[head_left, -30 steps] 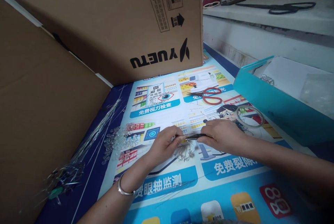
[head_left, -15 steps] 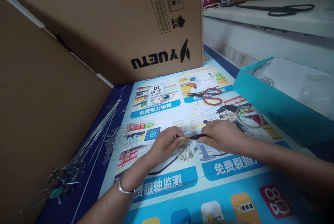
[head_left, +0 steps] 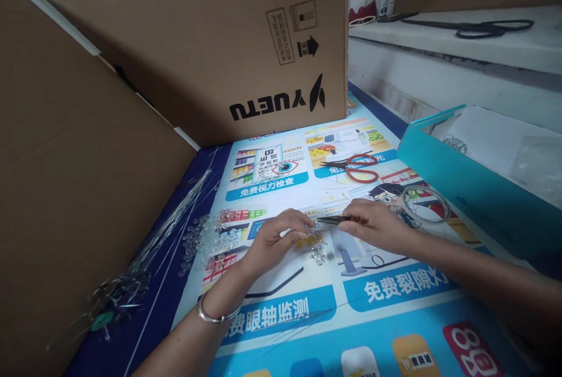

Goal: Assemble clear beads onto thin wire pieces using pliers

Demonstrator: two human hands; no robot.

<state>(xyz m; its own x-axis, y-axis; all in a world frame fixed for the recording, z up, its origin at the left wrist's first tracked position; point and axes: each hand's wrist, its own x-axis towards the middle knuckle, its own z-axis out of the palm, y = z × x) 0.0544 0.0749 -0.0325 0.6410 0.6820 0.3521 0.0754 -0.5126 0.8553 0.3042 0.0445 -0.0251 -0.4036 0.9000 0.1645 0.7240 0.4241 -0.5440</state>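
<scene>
Noting right hand pinching tweezers, long axis pointing left at bead cluster gripped by my left hand

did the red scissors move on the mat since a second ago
No. The red scissors lie on the same printed panel of the mat, below the cardboard box; their shift in the picture matches the camera's.

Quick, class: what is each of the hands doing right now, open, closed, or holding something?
Left hand: closed, pinching a small beaded wire piece.
Right hand: closed on slim dark pliers, tip pointing at that piece.
</scene>
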